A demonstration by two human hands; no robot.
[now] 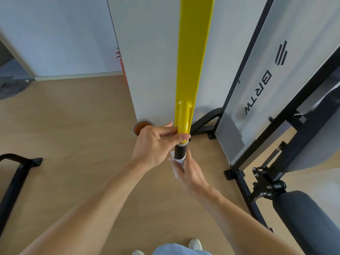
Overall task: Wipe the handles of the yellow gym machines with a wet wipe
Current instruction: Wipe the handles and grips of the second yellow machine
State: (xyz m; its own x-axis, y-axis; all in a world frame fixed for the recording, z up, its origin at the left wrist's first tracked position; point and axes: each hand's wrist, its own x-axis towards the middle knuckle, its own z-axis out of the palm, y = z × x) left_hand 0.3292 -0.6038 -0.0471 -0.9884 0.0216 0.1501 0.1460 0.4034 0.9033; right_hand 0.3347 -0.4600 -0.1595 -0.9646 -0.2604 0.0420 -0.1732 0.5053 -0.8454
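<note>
Our left hand (156,142) pinches the yellow arm (184,124); right hand (187,172) grips the wet wipe (174,162) round the black handle (180,150). Wipe may slip off if our grip loosens.

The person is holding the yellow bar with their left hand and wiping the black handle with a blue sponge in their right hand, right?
Almost. The head view shows no blue sponge: the right hand wraps a white wet wipe around the black handle. The rest is right: the left hand holds the yellow bar just above the handle.
</note>
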